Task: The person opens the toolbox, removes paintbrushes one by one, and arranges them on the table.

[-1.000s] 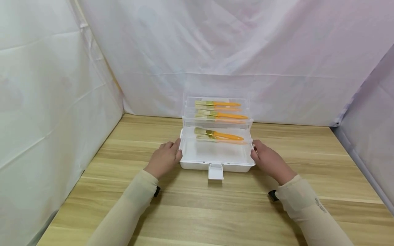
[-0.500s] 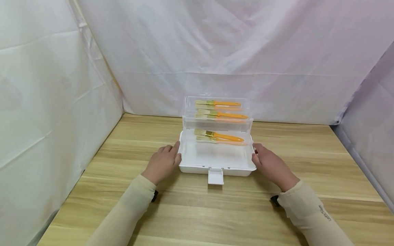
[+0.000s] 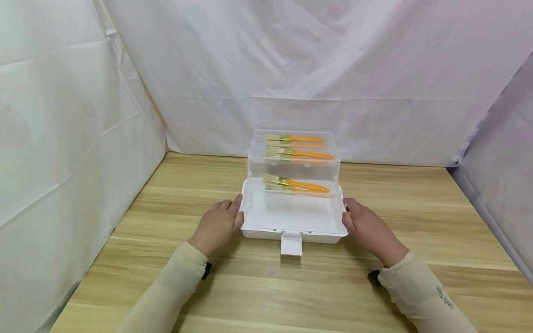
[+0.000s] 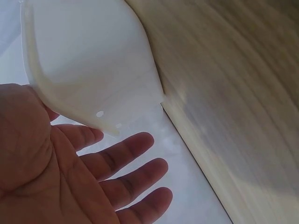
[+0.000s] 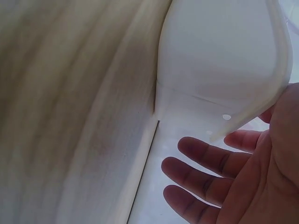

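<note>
A white plastic storage box [image 3: 293,219] with raised clear lid and trays [image 3: 294,169] stands on the table, its white latch flap [image 3: 291,244] hanging at the front. Orange-handled paintbrushes lie in tiers: one brush [image 3: 307,138] at the top, one [image 3: 312,153] in the middle, one [image 3: 310,186] lowest. Paler brush shapes show just below each. My left hand [image 3: 216,226] holds the left side by its rim between thumb and index finger; my right hand [image 3: 372,229] does likewise on the right. Both wrist views show the other fingers extended beside the box wall. The thumb tips are hidden there.
The wood-grain table [image 3: 287,296] reaches to a white cloth wall [image 3: 291,60] behind the box. More cloth hangs on the left [image 3: 62,152] and on the right [image 3: 495,148].
Both hands and the box's base have come a little toward me. The clear trays and lid now stand farther back from the base's front edge, showing more of the translucent panel.
</note>
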Available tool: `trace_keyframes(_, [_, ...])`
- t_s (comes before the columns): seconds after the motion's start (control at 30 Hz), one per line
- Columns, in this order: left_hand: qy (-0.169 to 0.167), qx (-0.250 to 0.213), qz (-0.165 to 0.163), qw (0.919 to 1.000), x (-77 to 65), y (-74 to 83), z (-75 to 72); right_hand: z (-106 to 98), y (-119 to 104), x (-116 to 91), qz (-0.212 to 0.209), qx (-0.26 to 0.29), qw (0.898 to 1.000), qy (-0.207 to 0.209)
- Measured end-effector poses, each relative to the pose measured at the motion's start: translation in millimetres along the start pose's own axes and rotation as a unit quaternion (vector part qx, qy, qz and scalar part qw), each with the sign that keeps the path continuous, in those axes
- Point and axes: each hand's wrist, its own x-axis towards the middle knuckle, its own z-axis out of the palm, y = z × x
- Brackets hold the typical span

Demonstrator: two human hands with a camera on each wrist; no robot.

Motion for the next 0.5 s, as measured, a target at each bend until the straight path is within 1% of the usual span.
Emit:
trace_keyframes(0.17, [-0.005,-0.005,-0.004,1.0000,-2.8,0.9,-3.0,0.3,-1.3,-2.8,-0.005,0.001,1.000,0.005])
trace_keyframes(0.5, [-0.010,-0.008,-0.006,0.9999,-5.0,2.1,-5.3,-0.2,-3.1,-4.8,0.003,0.004,1.000,0.004])
